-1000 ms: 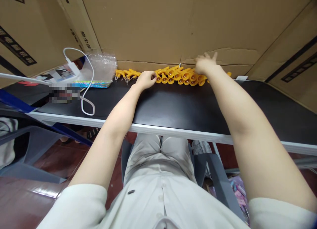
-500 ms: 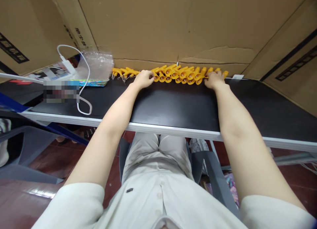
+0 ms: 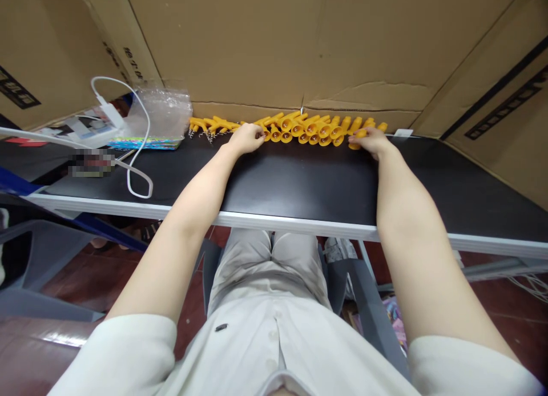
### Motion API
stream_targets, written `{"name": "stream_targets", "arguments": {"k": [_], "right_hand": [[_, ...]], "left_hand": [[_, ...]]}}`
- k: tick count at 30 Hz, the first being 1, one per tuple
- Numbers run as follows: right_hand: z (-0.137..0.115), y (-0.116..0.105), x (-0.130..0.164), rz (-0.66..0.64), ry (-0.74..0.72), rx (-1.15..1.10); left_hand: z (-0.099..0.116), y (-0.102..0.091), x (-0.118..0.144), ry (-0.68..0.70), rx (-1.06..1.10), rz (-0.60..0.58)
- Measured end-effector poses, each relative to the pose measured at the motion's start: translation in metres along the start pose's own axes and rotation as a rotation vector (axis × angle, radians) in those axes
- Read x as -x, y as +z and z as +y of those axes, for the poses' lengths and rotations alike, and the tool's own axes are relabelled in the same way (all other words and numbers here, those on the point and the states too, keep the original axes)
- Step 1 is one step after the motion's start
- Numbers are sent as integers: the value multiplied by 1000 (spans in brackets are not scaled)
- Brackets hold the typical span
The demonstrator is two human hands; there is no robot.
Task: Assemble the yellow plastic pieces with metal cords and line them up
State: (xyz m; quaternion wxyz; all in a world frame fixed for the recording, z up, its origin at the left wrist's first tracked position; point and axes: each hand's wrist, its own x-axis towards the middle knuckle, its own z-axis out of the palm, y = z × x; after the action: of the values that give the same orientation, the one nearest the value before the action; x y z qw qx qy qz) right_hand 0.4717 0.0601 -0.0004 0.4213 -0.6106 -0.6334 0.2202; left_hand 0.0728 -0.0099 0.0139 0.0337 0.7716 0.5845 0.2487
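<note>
Cones, beside left fingers, touching right fingers

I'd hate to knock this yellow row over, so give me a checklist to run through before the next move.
1. Right hand holding a yellow piece: ok.
2. Left hand holding a piece: cannot tell; the hand hides what is under it.
3. All pieces showing open ends to the front: not ok; metal spirals show at the row's left end.
4. White cable apart from both hands: ok.
5. Clear plastic bag apart from the left hand: ok.
</note>
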Motion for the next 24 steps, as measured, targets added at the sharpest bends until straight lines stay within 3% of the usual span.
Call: {"name": "stream_targets", "arguments": {"k": [3,9,13,20,24], "right_hand": [[-8,-1,10,39,193,-156],[-5,0,13,50,181,-198],[5,3,4,38,177,-157],[11,8,3,59,87,119],[18,6,-3,9,48,219]], "left_hand": [[1,2,0,-3,-28,3],[-3,5,-3,47,-46,3],[-13,7,-7,-2,-46,18],[-27,-10,9,-350,-10,228],[-28,-21,22,-558,-8,253]]}}
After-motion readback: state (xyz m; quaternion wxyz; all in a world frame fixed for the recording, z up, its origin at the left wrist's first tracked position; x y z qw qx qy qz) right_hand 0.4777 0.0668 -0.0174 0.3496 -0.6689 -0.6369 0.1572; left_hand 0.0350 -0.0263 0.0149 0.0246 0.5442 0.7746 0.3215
